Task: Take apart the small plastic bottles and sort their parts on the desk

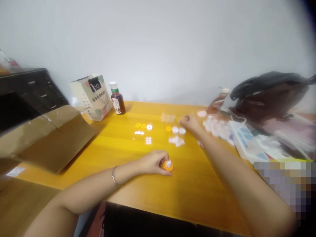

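Observation:
My left hand (155,162) rests near the front of the table, its thumb and fingers closed round the edge of a small orange disc (165,167). A small white piece (169,163) sits on top of that disc. Farther back, my right hand (187,121) has its fingers curled together; whatever is in them, if anything, is hidden. Near it lie an orange disc (168,129), white discs (182,131) and a group of clear pieces (168,117). Several white tile-like pieces (176,141) lie in front of these.
Left of centre are yellow and white rings (149,126) and small white pieces (148,141). A paper gift bag (95,97), a dark bottle (118,102) and a brown paper bag (51,138) stand left. Right are pale discs (216,127), another bottle (218,100) and a dark bag (269,95).

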